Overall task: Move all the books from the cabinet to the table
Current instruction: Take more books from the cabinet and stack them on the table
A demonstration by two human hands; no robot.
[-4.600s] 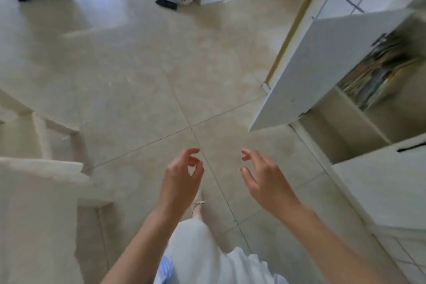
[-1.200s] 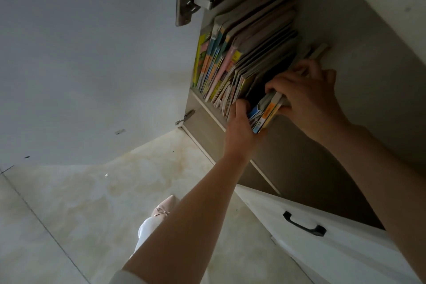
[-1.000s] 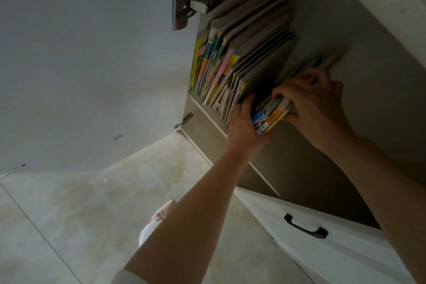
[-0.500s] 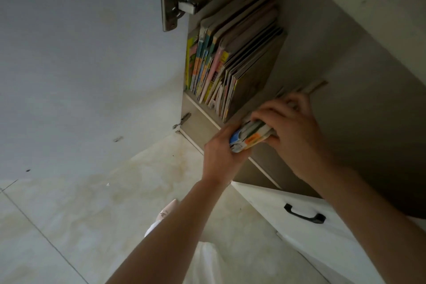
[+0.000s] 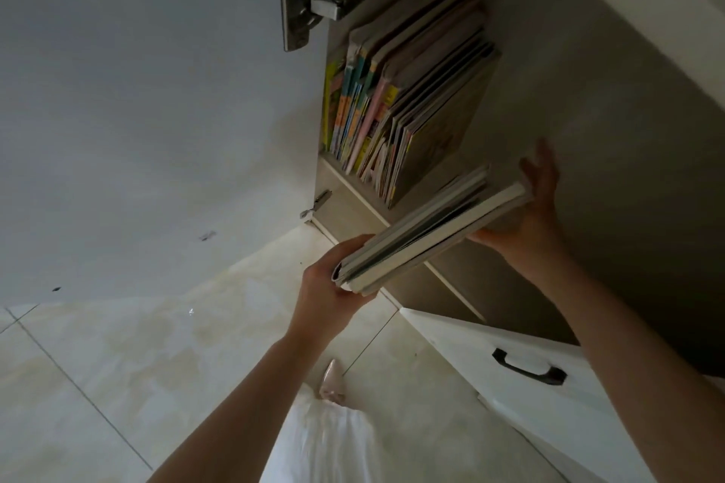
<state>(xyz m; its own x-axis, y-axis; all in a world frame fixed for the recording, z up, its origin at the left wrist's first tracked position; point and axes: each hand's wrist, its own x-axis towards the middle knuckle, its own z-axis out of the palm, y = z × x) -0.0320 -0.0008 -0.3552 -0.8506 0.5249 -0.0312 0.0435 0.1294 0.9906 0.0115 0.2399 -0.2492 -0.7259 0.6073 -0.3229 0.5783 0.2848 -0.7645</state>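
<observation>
A bundle of thin books [image 5: 427,229] hangs tilted in front of the open cabinet, out of the shelf. My left hand [image 5: 329,286] grips its lower near end. My right hand [image 5: 529,216] supports its far upper end from below, fingers spread. A row of colourful books [image 5: 396,98] still stands upright on the cabinet shelf [image 5: 353,188], pressed against the left wall. The table is out of sight.
The open white cabinet door [image 5: 149,110] fills the left side, with a metal hinge [image 5: 310,8] at its top. A white drawer front with a black handle [image 5: 529,367] juts out at lower right. Beige floor tiles [image 5: 117,365] lie below, with my foot [image 5: 333,380].
The bundle has come out of the shelf and swung from upright to nearly flat. My left hand dropped to its near end and my right hand moved under its far end.
</observation>
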